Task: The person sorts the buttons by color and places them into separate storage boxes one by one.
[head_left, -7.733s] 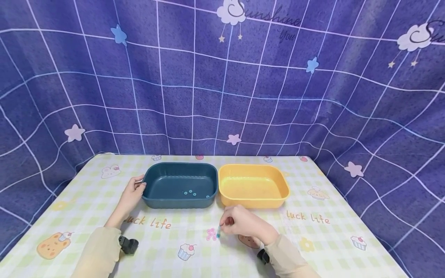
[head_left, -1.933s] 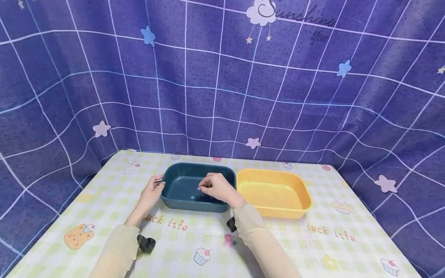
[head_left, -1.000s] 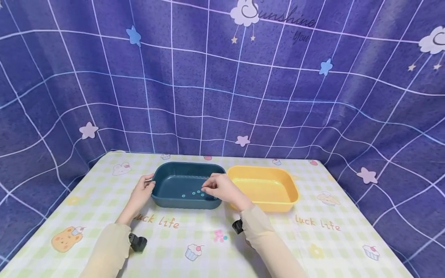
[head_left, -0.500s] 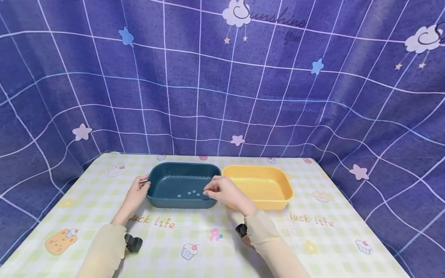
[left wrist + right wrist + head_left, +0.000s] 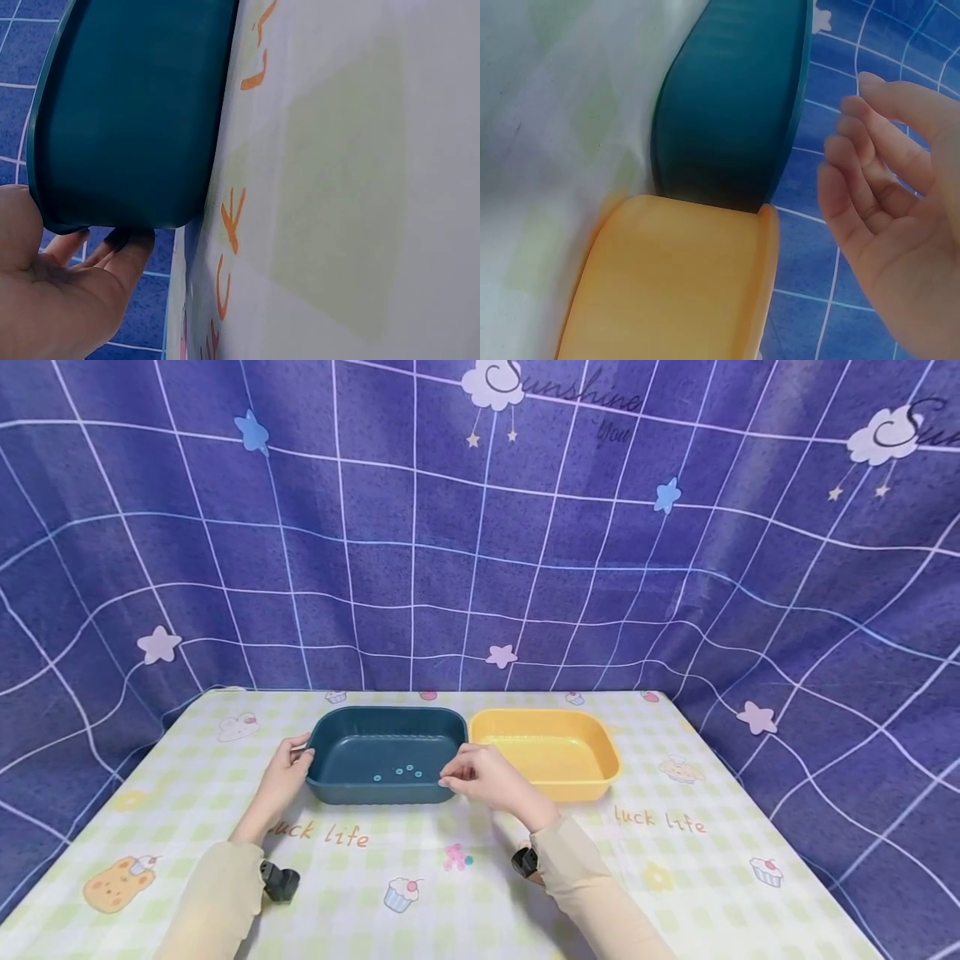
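Note:
My left hand (image 5: pixel 285 768) holds the left end of the dark teal tub (image 5: pixel 386 793), thumb at the rim and fingers against the outer end wall in the left wrist view. Several small blue ring-like pieces (image 5: pixel 409 768) lie on the tub's floor. My right hand (image 5: pixel 487 777) hovers over the tub's front right corner, fingers loosely curled. In the right wrist view nothing shows between its fingertips. On the cloth in front of the tubs lie a cluster of small pink pieces (image 5: pixel 453 857) and a blue piece (image 5: pixel 469 860).
A yellow tub (image 5: pixel 555 791) stands against the teal tub's right side, its front left corner partly behind my right hand. A checked cloth (image 5: pixel 337 893) covers the table. The blue grid curtain (image 5: pixel 450 568) hangs behind and at both sides.
My right hand went from the pieces on the cloth to inside the teal tub, then drew back to its front right corner. One more blue piece lies inside. My left hand keeps its hold.

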`<state>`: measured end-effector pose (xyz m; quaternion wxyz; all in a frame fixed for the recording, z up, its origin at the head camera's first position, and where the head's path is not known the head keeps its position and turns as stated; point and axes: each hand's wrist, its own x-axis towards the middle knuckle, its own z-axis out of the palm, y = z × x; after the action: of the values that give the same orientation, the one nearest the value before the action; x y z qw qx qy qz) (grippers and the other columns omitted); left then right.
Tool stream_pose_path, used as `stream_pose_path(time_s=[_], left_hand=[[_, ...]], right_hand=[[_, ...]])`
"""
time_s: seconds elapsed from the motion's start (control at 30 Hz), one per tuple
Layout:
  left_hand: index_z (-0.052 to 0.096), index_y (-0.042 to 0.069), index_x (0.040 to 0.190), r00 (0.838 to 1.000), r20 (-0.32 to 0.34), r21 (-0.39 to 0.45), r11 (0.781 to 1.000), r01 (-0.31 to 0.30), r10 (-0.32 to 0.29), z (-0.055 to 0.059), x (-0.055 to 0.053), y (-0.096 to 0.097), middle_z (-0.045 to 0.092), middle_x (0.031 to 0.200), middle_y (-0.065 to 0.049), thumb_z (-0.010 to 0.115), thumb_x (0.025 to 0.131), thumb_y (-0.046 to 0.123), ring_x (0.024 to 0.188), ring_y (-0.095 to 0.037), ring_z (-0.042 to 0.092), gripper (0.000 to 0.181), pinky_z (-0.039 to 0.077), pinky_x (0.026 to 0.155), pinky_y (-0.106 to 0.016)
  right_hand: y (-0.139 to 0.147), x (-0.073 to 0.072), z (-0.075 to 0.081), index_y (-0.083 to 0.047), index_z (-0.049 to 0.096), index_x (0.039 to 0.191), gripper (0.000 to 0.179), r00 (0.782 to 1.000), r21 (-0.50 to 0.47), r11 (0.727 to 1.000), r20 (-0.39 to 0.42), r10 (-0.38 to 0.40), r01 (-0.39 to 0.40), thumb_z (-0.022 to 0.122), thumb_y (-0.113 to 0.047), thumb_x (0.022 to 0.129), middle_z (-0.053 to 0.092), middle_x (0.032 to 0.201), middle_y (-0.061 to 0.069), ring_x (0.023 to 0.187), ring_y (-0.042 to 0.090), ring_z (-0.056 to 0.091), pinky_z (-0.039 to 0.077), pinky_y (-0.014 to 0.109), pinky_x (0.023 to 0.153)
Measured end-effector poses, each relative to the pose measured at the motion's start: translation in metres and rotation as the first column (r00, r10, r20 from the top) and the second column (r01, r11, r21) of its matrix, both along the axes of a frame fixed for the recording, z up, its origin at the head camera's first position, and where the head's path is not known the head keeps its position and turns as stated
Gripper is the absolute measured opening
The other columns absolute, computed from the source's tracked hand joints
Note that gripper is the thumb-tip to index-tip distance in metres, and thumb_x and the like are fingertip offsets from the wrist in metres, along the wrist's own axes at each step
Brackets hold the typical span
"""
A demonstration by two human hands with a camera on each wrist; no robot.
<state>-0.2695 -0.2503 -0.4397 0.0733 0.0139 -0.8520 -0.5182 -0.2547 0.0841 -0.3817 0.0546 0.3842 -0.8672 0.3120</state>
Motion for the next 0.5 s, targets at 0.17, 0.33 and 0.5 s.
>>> stream_pose_path(time_s=[0.17,0.33,0.5], left_hand=[[0.023,-0.002,0.145,1.000,-0.004,0.001,1.000,-0.002,0.002,-0.001,-0.001,-0.001,0.038,0.139,-0.032,0.030,0.102,0.023,0.127,-0.041,0.040,0.050,0.035,0.104,-0.051],[0.024,-0.003,0.144,1.000,-0.009,0.001,1.000,-0.007,0.007,-0.002,-0.001,0.000,0.038,0.138,-0.032,0.030,0.102,0.023,0.127,-0.040,0.041,0.050,0.035,0.104,-0.051],[0.023,-0.002,0.145,1.000,0.001,0.005,1.000,-0.004,0.004,-0.001,0.000,0.000,0.038,0.139,-0.032,0.030,0.102,0.025,0.127,-0.041,0.040,0.051,0.035,0.104,-0.051]], right_hand=[[0.002,0.006,0.002,-0.008,0.075,0.090,0.012,1.000,0.007,1.000,-0.009,-0.002,0.002,0.069,-0.017,0.085,0.059,0.076,-0.003,0.065,0.002,0.048,0.045,0.015,0.059],[0.003,0.011,0.000,-0.011,0.075,0.089,0.010,1.000,0.024,0.999,0.006,-0.023,0.023,0.069,-0.018,0.086,0.058,0.075,-0.006,0.064,0.002,0.047,0.043,0.014,0.058],[0.004,0.015,-0.003,-0.010,0.076,0.090,0.011,0.999,0.023,0.999,0.031,-0.026,0.025,0.069,-0.018,0.086,0.057,0.076,-0.007,0.065,0.002,0.046,0.041,0.013,0.057]])
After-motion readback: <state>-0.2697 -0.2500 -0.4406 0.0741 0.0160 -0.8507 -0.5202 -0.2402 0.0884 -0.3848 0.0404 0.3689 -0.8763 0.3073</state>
